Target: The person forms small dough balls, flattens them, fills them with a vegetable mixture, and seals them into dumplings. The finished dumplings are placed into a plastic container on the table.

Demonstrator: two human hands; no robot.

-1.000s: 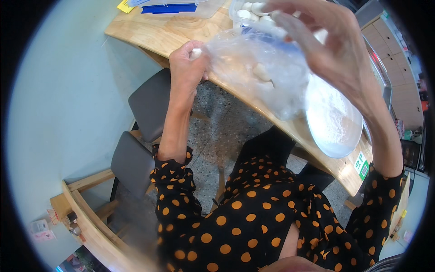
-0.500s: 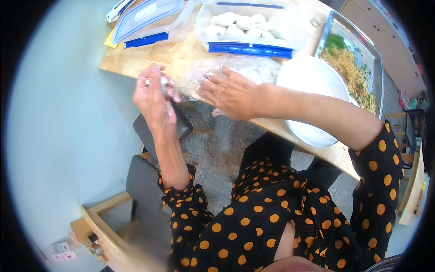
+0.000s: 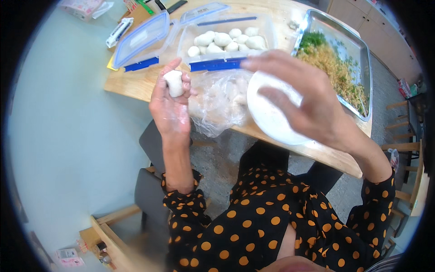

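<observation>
A soft, rounded white dough piece point(image 3: 174, 83) is being held loosely in the curled fingers of the bare left hand point(image 3: 173, 106), which is being kept palm up near the table's front edge. The bare right hand point(image 3: 306, 90), blurred, is being held open, its thumb spread away from the fingers, above a round white dish point(image 3: 267, 120); whether the dish is being touched cannot be told.

Between the hands, a crumpled clear plastic bag point(image 3: 215, 102) is being supported by the pale wooden table point(image 3: 285, 8), its lower part hanging over the front edge. Pale lumps are being shown at the bag's right side; whether they are being enclosed by it cannot be told.

Just beyond the bag, many smooth white dough balls point(image 3: 222, 39) are being held in a clear rectangular plastic box with blue clips point(image 3: 217, 65). To its left, a clear plastic lid with a pale-blue rim point(image 3: 142, 41) is being displayed. To the right, chopped green bits point(image 3: 313, 42) and tan crumbly filling point(image 3: 328, 63) are being contained by a rectangular silver metal tray point(image 3: 368, 86).
</observation>
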